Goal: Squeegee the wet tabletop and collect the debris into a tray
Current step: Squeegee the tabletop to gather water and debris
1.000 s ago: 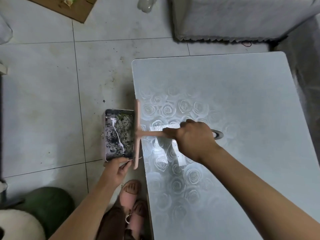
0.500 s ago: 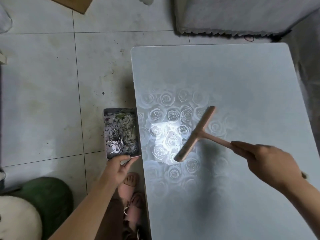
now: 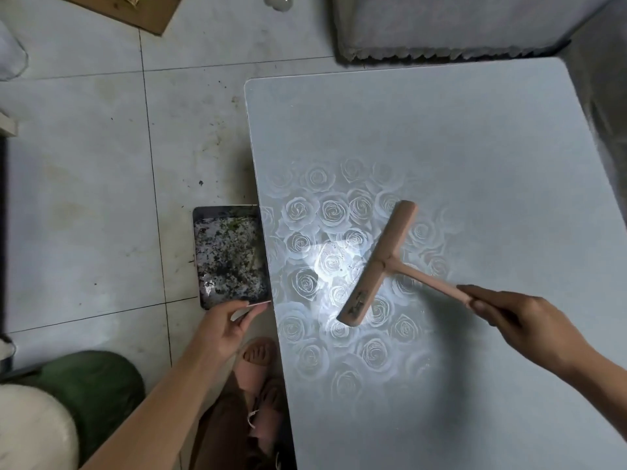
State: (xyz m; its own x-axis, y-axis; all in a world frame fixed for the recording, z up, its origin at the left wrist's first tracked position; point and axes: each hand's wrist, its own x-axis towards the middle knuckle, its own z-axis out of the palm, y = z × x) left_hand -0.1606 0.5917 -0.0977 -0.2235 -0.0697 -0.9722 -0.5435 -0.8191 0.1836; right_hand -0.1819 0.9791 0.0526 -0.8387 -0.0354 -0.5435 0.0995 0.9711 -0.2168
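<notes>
A pink squeegee (image 3: 380,262) slants over the middle of the grey rose-patterned tabletop (image 3: 458,147), its blade angled and dirt stuck near the blade's lower end. My right hand (image 3: 509,317) grips the end of its handle. A dark rectangular tray (image 3: 200,262) full of wet dark debris is held against the table's left edge, below the tabletop level. My left hand (image 3: 227,320) pinches the tray's near corner. A bright wet glare patch lies on the tabletop just left of the blade.
Tiled floor (image 3: 84,198) with scattered specks lies left of the table. A cloth-covered piece of furniture (image 3: 441,25) stands beyond the table's far edge. My feet in pink sandals (image 3: 254,368) are beside the table's left edge. A green and a white object (image 3: 68,401) sit at bottom left.
My right hand pulled the squeegee away from the tray at the table's left edge, back rightward to the middle of the tabletop. My left hand kept holding the tray.
</notes>
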